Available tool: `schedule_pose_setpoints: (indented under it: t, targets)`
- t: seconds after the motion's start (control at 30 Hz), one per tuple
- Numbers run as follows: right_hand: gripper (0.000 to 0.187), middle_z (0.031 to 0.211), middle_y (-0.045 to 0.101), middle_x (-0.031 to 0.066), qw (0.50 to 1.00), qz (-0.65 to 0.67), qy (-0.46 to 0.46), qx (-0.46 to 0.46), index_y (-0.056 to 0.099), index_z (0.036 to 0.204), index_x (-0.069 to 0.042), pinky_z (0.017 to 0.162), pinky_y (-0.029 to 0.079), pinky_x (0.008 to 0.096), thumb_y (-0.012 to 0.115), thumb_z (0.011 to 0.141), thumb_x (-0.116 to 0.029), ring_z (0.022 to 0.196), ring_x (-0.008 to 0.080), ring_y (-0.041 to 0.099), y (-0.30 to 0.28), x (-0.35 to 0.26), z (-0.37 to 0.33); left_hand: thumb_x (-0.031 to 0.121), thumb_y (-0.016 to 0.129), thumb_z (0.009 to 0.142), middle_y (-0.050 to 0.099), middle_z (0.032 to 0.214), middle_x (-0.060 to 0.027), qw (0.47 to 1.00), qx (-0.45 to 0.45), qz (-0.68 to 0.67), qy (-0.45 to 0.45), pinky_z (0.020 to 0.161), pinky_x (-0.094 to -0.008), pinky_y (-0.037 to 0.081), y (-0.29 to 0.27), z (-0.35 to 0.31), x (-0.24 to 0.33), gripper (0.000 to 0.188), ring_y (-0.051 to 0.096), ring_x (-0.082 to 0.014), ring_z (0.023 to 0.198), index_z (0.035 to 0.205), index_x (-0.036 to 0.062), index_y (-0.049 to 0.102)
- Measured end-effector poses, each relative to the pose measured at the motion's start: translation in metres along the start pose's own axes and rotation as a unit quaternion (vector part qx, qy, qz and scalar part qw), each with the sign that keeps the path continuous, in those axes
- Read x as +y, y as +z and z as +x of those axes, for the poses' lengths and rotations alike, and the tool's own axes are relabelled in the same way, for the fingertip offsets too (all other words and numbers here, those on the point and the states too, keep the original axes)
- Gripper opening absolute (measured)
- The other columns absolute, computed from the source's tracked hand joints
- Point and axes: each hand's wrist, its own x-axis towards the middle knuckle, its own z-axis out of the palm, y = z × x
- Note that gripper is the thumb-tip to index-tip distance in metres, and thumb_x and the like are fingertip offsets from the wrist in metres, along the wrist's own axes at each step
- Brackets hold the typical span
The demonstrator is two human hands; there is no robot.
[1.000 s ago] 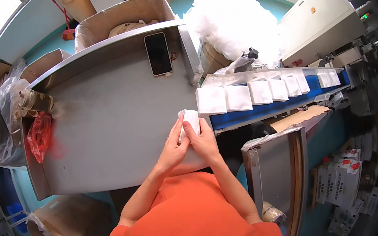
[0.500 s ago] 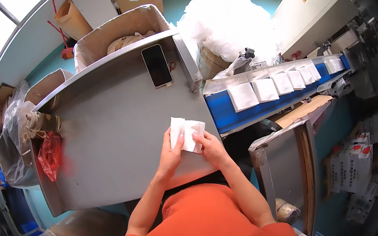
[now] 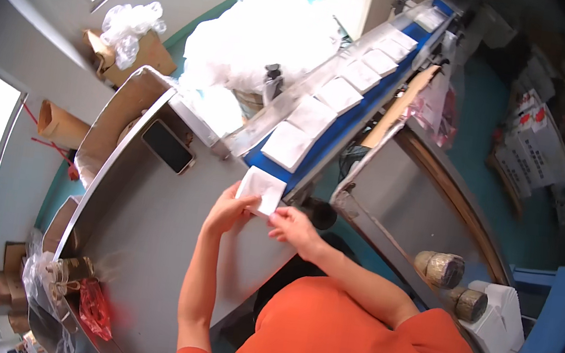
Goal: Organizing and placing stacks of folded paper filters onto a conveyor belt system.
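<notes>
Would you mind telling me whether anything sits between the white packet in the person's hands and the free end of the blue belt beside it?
Nothing visible does. The white packet, held by the left hand and right hand, lies at the edge of the blue belt; the nearest packet on the belt lies further up.

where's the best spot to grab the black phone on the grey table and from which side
Probably by its two long edges near the middle, coming straight down from above. The black phone lies flat, screen up, on the grey table, so only the thin edges offer a grip. It sits close to the raised metal rim, so the side facing the hands looks freer.
</notes>
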Motion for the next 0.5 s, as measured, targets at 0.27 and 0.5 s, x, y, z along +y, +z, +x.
schedule_pose_setpoints:
  t: [0.27,0.5]
  targets:
    - [0.028,0.096,0.067,0.0075,0.981,-0.148,-0.126,0.003,0.062,0.108,-0.002,0.079,0.051,0.0317,0.060,0.095,-0.027,0.087,0.0149,0.062,-0.078,0.006,-0.146,0.016,0.069,0.087,0.066,0.107,-0.0071,0.992,0.087,-0.004,0.097,0.059,-0.0275,0.051,-0.039,0.065,-0.008,0.048,0.065,-0.0157,0.078,0.129,-0.0008,0.052]
    - [0.023,0.095,0.065,0.0039,0.913,0.005,-0.287,0.290,0.057,0.116,-0.002,0.076,0.050,0.0245,0.058,0.097,-0.015,0.086,0.0104,0.061,-0.212,0.026,-0.317,0.016,0.066,0.089,0.064,0.112,-0.0086,0.995,0.020,-0.045,0.082,0.069,-0.0287,0.052,-0.070,0.100,-0.021,0.046,0.064,-0.0181,0.094,0.130,0.0018,0.051]
